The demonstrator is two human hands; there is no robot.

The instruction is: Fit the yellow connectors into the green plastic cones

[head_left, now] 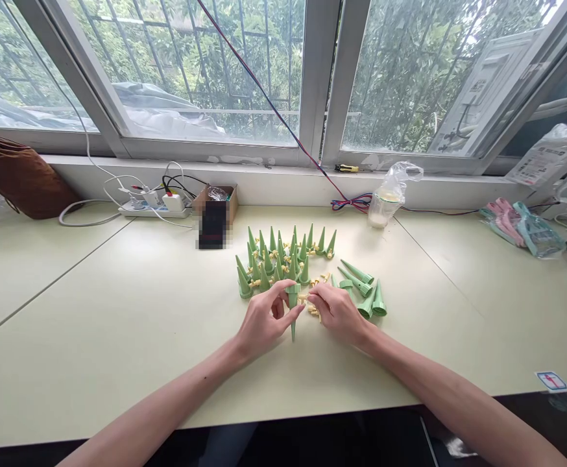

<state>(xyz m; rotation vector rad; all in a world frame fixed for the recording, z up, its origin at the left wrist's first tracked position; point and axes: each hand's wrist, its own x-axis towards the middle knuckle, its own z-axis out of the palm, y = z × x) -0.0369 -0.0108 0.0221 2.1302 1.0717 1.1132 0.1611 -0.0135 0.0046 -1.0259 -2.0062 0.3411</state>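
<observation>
My left hand (pixel 261 319) grips a green plant watering spike (pixel 293 297) by its cap end, with the tip pointing down. My right hand (pixel 340 315) pinches a small yellow valve (pixel 303 298) against the side of that spike, near the cap. How far the valve sits in is too small to tell. Behind my hands, several green spikes (pixel 268 263) with yellow valves stand tip up in a cluster. More loose yellow valves (pixel 314 311) lie beside my right fingers, partly hidden by them. Several green spikes (pixel 379 299) without visible valves lie or stand to the right.
At the back left are a power strip (pixel 157 209) with cables, a small cardboard box (pixel 232 202) and a brown bag (pixel 23 176). A bagged plastic cup (pixel 383 207) stands near the windowsill. Pink and teal items in plastic (pixel 524 224) lie far right. The table's front edge runs below my forearms.
</observation>
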